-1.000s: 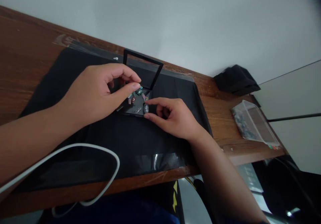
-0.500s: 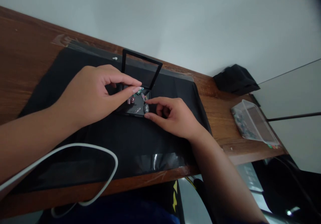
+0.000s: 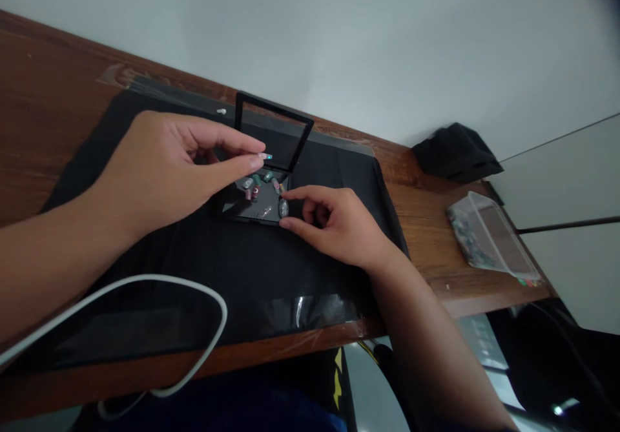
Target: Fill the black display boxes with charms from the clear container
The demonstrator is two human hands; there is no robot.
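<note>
A black-framed case (image 3: 252,215) with clear film panels lies open on the black mat, its lid (image 3: 305,143) tilted up at the back. Several small coloured pieces that look like press-on nails (image 3: 256,188) lie scattered inside its base. My left hand (image 3: 181,167) hovers over the case's left side and pinches one small press-on nail (image 3: 266,156), whitish with a teal glint, between thumb and forefinger. At the case's right edge, my right hand (image 3: 334,222) rests with thumb and forefinger gripping the rim. A shiny grey oval piece (image 3: 283,208) sits between those fingertips.
The black mat (image 3: 271,264) is taped onto a wooden desk (image 3: 426,219). A clear plastic box (image 3: 489,235) of small coloured pieces and a black bag-like object (image 3: 455,152) stand at the right. A white cable (image 3: 220,303) loops in front; a pale wall rises behind.
My left hand has lifted and drawn left, away from the case's base, with the small nail in its pinch. More pieces in the base now show. My right hand has stayed put.
</note>
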